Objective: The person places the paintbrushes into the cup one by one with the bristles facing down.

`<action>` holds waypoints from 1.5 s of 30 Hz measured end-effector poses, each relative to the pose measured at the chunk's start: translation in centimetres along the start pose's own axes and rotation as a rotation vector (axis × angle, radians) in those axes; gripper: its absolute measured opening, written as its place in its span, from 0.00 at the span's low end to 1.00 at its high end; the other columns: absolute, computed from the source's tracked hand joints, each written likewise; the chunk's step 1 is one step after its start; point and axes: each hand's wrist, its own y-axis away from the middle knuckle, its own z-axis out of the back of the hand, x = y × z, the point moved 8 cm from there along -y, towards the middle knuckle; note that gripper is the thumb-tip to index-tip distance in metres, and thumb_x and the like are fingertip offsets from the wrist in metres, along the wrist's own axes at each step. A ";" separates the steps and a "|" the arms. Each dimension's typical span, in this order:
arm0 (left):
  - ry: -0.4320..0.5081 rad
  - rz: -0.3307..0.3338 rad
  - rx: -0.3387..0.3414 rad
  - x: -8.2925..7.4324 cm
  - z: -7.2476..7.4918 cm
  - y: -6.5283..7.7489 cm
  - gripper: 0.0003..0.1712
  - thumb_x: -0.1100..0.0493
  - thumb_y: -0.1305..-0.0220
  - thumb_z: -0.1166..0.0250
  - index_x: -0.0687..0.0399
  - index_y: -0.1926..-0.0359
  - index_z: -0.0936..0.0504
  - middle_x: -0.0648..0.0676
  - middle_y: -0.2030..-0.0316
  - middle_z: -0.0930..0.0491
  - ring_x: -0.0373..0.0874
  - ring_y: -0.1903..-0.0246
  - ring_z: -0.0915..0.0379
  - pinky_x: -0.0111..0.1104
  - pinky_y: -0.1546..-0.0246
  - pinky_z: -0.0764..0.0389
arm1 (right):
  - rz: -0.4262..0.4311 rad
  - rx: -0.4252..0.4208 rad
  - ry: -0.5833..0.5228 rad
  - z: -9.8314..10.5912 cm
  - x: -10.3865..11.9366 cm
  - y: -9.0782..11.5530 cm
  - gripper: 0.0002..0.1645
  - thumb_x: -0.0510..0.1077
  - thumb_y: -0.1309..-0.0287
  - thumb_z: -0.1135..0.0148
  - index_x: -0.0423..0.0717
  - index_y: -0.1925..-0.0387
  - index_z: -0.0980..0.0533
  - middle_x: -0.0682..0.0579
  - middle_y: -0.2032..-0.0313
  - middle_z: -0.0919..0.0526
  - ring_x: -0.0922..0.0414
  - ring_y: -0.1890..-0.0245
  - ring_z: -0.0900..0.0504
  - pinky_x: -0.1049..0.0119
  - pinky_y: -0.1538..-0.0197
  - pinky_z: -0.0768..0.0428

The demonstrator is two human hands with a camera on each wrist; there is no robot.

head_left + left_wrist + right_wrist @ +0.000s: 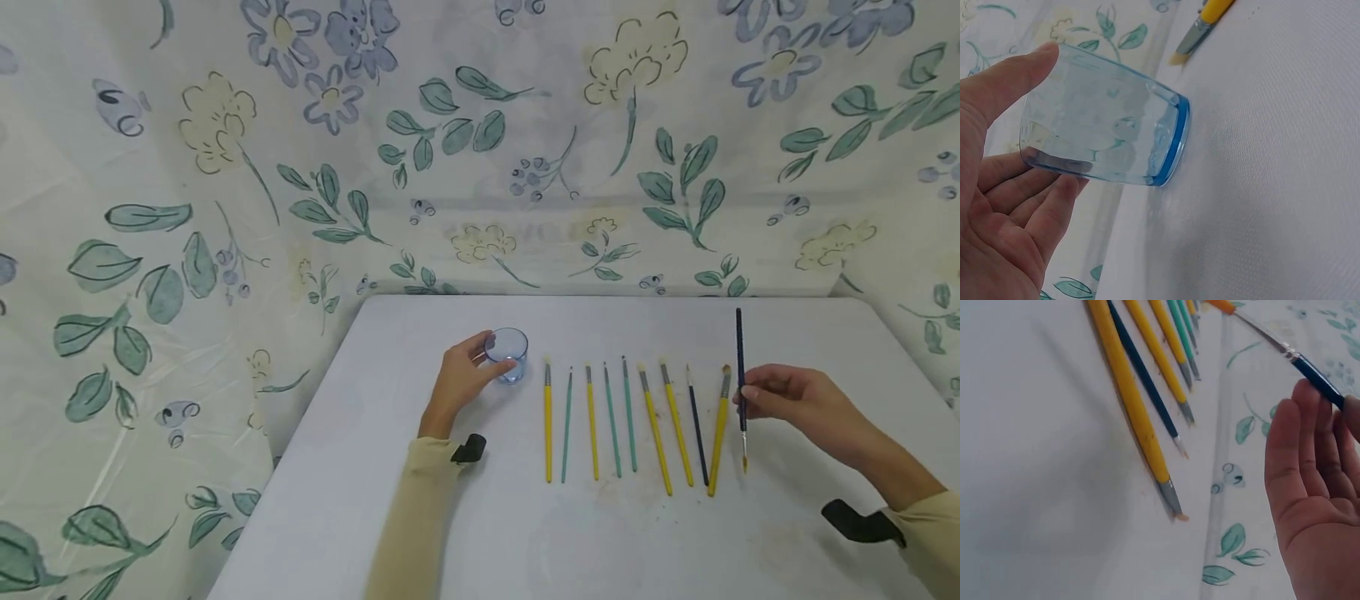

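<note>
The right hand, well to the right of the clear blue cup and nearer the person, pinches a dark brush between thumb and fingers. Its bristle end points toward the person and its handle end away; the long axis runs near to far, but how steeply it tilts I cannot tell. From the right hand, the cup lies leftward and slightly farther off. A row of brushes spreads rightward from beside the cup, bristles away from the person, opposite to the held one. The left hand, just left of the cup, holds its side between thumb and curved fingers. The cup's axis is roughly upright, mouth up; a floral cloth hangs beyond it.
</note>
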 end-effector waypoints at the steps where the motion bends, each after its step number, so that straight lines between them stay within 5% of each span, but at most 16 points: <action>1: 0.000 -0.001 0.001 0.0 0.0 0.0 0.47 0.47 0.42 0.22 0.57 0.26 0.30 0.60 0.28 0.27 0.56 0.28 0.29 0.44 0.27 0.25 | -0.007 -0.009 -0.026 0.0 -0.2 -0.1 0.19 0.43 0.23 0.44 0.31 0.43 0.26 0.67 0.57 0.11 0.66 0.60 0.10 0.80 0.54 0.14; 5: -0.005 0.001 -0.001 0.0 0.1 0.0 0.47 0.47 0.42 0.21 0.56 0.26 0.30 0.60 0.28 0.27 0.55 0.28 0.29 0.44 0.27 0.25 | 0.040 -0.029 -0.227 -0.7 -0.4 -0.5 0.14 0.40 0.23 0.45 0.39 0.43 0.24 0.73 0.54 0.13 0.67 0.58 0.10 0.79 0.53 0.12; 9: -0.002 0.003 0.001 0.1 0.0 -0.1 0.47 0.48 0.43 0.21 0.56 0.26 0.30 0.60 0.28 0.27 0.55 0.28 0.29 0.44 0.27 0.25 | 0.110 -0.008 -0.483 -1.6 0.1 -1.1 0.12 0.33 0.25 0.47 0.43 0.48 0.21 0.63 0.55 0.10 0.65 0.57 0.10 0.73 0.52 0.10; 11: -0.001 0.002 0.002 0.1 0.0 -0.1 0.47 0.48 0.43 0.21 0.56 0.26 0.30 0.60 0.28 0.27 0.55 0.28 0.29 0.43 0.26 0.25 | 0.111 -0.005 -0.527 -2.1 0.2 -1.3 0.10 0.33 0.25 0.46 0.44 0.51 0.21 0.60 0.56 0.09 0.64 0.58 0.10 0.73 0.52 0.10; 20: 0.019 -0.025 0.005 -0.2 0.1 0.0 0.47 0.49 0.43 0.21 0.58 0.26 0.30 0.60 0.28 0.27 0.55 0.28 0.29 0.43 0.26 0.25 | 0.010 -0.054 -0.498 -3.1 0.0 -2.1 0.07 0.37 0.26 0.42 0.49 0.56 0.19 0.64 0.60 0.09 0.66 0.60 0.11 0.76 0.54 0.11; 31: 0.020 -0.007 0.008 0.2 -0.1 -0.2 0.47 0.49 0.43 0.21 0.56 0.26 0.29 0.59 0.28 0.27 0.54 0.28 0.29 0.42 0.27 0.25 | -0.018 -0.039 -0.617 -4.4 0.5 -3.0 0.09 0.37 0.26 0.42 0.51 0.56 0.17 0.61 0.59 0.08 0.64 0.60 0.09 0.75 0.52 0.10; 45: 0.022 -0.010 -0.003 0.2 -0.1 -0.2 0.47 0.50 0.43 0.21 0.58 0.26 0.30 0.60 0.28 0.27 0.54 0.28 0.29 0.43 0.27 0.25 | -0.085 -0.062 -0.546 -4.7 2.5 -4.8 0.04 0.44 0.29 0.36 0.54 0.56 0.18 0.63 0.63 0.08 0.66 0.61 0.09 0.76 0.53 0.11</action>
